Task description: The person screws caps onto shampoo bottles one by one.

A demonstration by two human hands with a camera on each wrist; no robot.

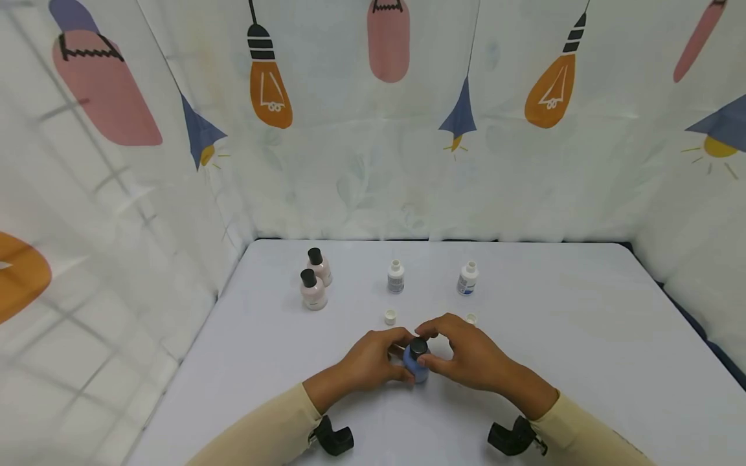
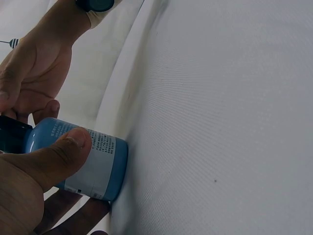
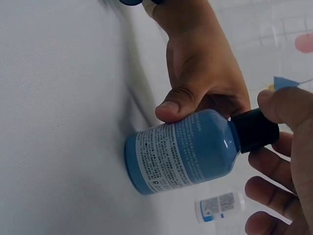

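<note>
A blue bottle (image 1: 416, 373) with a black cap (image 1: 418, 347) stands upright on the white table near its front middle. My left hand (image 1: 373, 360) grips the bottle's body from the left side, its thumb lying over the printed label (image 2: 98, 156) in the left wrist view. From the right, my right hand (image 1: 474, 355) pinches the cap between thumb and fingers. The cap sits on the bottle's neck, and in the right wrist view the blue body (image 3: 195, 152) shows small printed text.
Two white bottles (image 1: 395, 277) (image 1: 468, 278) without caps stand farther back. In front of them lie two small white caps (image 1: 390, 316) (image 1: 471, 318), one partly behind my right hand. Two pale pink bottles (image 1: 313, 294) (image 1: 323, 269) with black caps stand at the back left.
</note>
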